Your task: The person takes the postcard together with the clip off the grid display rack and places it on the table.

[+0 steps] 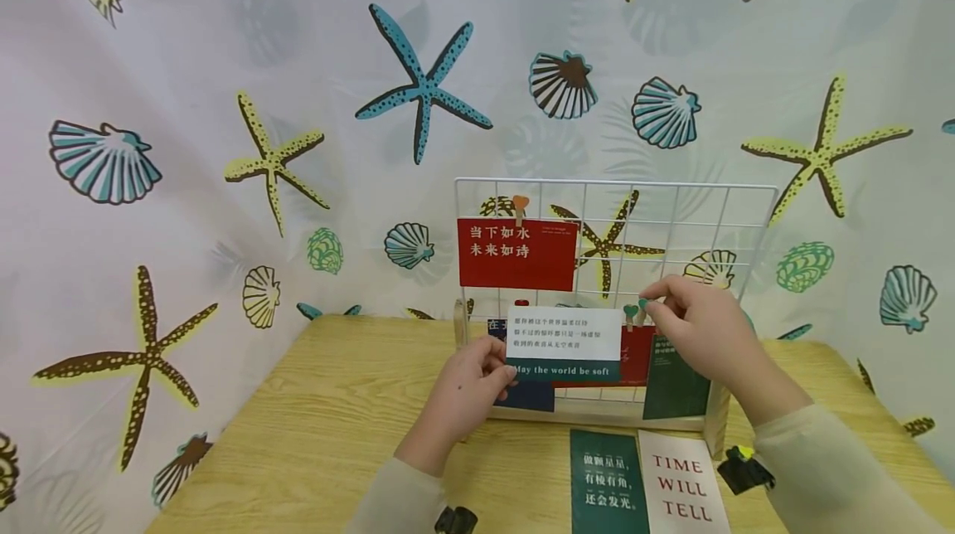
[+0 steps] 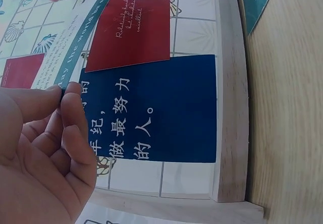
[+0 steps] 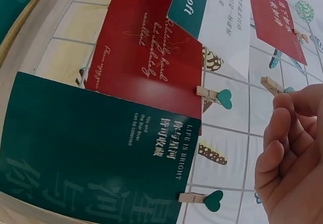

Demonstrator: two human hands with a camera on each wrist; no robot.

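My left hand [image 1: 466,389] pinches the left edge of a white card with a green band [image 1: 564,333], holding it in front of the wire grid [image 1: 615,182]. Between the thumb and fingers of my right hand [image 1: 705,327] is a small wooden clothespin [image 3: 271,85] with a green heart, to the right of the card. On the grid, a red card [image 1: 515,273] hangs at upper left under an orange-heart clothespin [image 1: 520,209]. Lower down hang a blue card [image 2: 171,113], another red card [image 3: 146,57] and a dark green card [image 3: 91,148], partly overlapping.
The grid stands in a wooden base [image 1: 597,419] on the wood-grain table [image 1: 313,410]. Two cards lie in front of it, one green [image 1: 606,509] and one white [image 1: 682,443]. A curtain [image 1: 418,202] with starfish and shells hangs behind.
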